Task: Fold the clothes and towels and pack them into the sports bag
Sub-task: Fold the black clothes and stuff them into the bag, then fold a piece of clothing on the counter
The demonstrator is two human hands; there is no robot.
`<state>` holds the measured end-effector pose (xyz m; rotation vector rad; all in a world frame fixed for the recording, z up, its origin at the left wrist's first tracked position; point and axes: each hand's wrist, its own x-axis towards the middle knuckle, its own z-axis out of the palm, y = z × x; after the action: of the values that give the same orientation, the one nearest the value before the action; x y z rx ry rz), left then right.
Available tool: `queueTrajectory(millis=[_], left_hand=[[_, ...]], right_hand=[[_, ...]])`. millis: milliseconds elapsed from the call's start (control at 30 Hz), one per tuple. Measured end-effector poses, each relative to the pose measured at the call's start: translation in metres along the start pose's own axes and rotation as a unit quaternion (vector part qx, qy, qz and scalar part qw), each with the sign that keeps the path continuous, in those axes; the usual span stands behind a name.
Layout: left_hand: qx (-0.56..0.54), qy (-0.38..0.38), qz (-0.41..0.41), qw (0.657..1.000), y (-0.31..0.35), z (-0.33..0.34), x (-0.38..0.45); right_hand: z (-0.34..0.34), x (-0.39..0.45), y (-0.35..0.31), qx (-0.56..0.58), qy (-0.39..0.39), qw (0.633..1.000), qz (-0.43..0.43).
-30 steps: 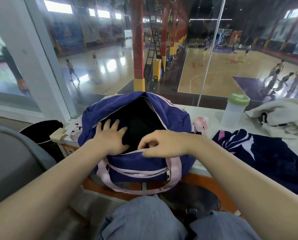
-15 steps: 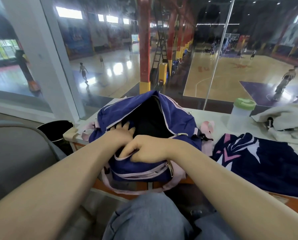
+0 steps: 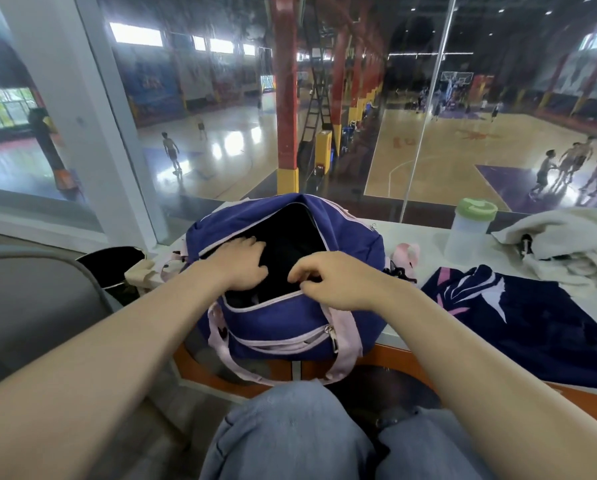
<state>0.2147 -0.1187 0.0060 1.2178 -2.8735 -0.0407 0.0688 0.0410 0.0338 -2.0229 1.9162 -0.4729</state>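
- Purple fabric sports bag with pink straps point(image 3: 283, 320): on the counter edge dead ahead, mouth unzipped, dark cloth inside, long axis running left-right
- Left hand point(image 3: 243, 270): fingers spread flat, pressing the dark contents
- Right hand point(image 3: 331, 284): fingers curled at the near rim of the opening, apparently pinching it
- Navy towel with pink and white pattern point(image 3: 519, 317): flat, just right of the bag; right hand nearer
- White crumpled cloth point(image 3: 564, 244): behind it
- White counter point(image 3: 418, 233): against glass over a basketball hall

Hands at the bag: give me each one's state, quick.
Left hand: open, fingers flat on the dark cloth inside the bag.
Right hand: fingers curled at the bag's opening; what they hold cannot be told.
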Motion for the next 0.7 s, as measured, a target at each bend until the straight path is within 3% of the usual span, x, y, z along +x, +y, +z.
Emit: queueTrajectory(millis=[167, 333, 500, 700], left_hand=[[-0.024, 0.066, 0.112, 0.991, 0.064, -0.003, 0.002], [-0.1, 0.168, 0.174, 0.965, 0.143, -0.015, 0.001], [-0.223, 0.072, 0.2, 0.951, 0.223, -0.003, 0.009], [-0.268, -0.09, 0.161, 0.946, 0.29, 0.043, 0.027]], right_hand=[[-0.011, -0.036, 0.04, -0.002, 0.083, 0.991, 0.105], [-0.02, -0.089, 0.092, 0.015, 0.127, 0.968, 0.218], [-0.029, -0.151, 0.146, 0.012, 0.141, 0.933, 0.332], [-0.031, -0.21, 0.195, -0.003, 0.217, 0.863, 0.456]])
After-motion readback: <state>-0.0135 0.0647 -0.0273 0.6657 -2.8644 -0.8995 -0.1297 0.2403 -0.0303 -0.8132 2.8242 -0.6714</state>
